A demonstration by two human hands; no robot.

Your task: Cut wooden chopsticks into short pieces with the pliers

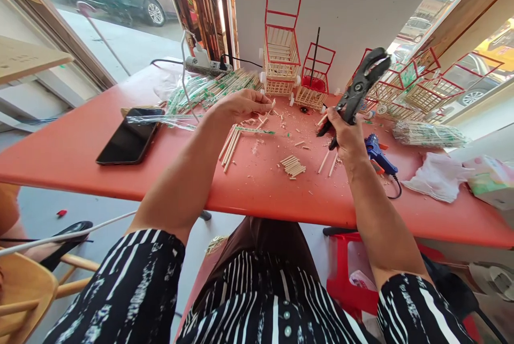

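The black cutters [358, 89] stand tilted upward above the red surface [257, 183], the right hand [344, 132] with its fingers clamped round the handles. Left of the cutters, the left hand [241, 105] pinches a thin wooden stick [268, 112] between closed fingers. Below the cutters lies a small pile of cut sticks [293, 166]; just right of them rests a blue glue gun [377, 155]. Far left of the cutters lies a black phone [130, 137].

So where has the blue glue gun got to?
The blue glue gun lies on the red table on the right side of the head view, just beyond the right hand that holds the black cutters, with white crumpled paper further right.
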